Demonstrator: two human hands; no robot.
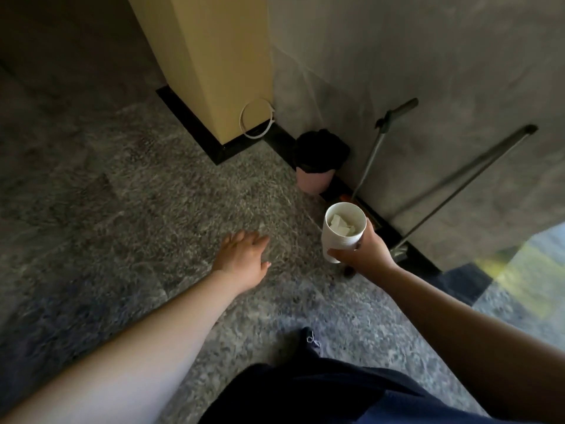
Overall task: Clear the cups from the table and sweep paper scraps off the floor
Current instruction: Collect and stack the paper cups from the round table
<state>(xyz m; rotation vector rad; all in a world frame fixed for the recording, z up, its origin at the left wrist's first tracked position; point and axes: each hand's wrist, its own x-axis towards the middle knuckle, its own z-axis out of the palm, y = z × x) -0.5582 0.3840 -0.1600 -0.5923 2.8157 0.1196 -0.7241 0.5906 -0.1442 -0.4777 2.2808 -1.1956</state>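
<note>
White paper cup (344, 232), scraps inside, sat gripped in my right hand (362, 254) short of the pink bin (316, 169), left hand (243, 260) spread empty; I judged a careless tip could scatter scraps past its rim.

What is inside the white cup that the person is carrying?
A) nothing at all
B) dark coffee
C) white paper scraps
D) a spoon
C: looking down into the white cup gripped by the right hand, pale folded paper scraps lie at its bottom, with no liquid and no utensil in sight.
</note>
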